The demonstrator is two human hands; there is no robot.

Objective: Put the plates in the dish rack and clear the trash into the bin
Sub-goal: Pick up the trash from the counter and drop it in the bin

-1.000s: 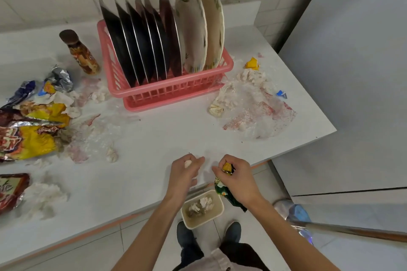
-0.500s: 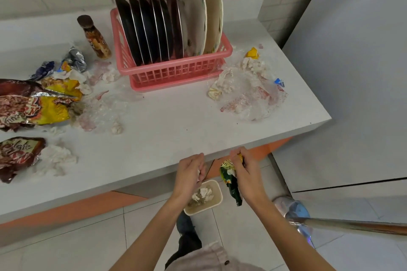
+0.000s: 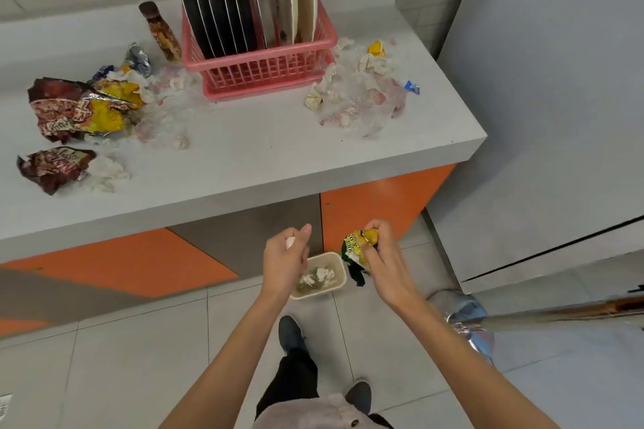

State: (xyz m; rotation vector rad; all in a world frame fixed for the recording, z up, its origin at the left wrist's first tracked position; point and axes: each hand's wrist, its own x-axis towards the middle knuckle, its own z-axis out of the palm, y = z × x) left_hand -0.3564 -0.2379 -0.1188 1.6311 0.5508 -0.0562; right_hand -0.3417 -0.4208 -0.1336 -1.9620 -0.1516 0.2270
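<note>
Left hand (image 3: 284,259) pinching a white scrap (image 3: 291,241), right hand (image 3: 385,263) gripping a wrapper (image 3: 359,247); the bin (image 3: 313,295) sits below, between them, left hand nearer

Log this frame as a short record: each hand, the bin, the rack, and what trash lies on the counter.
left hand: pinches a white scrap, above the bin in this view
right hand: grips a green and yellow wrapper just right of the bin
bin: on the floor, holds crumpled tissue
dish rack: pink, on the counter, plates upright in it
counter trash: snack bags at left, bottle beside the rack, tissue and plastic film at right
</note>
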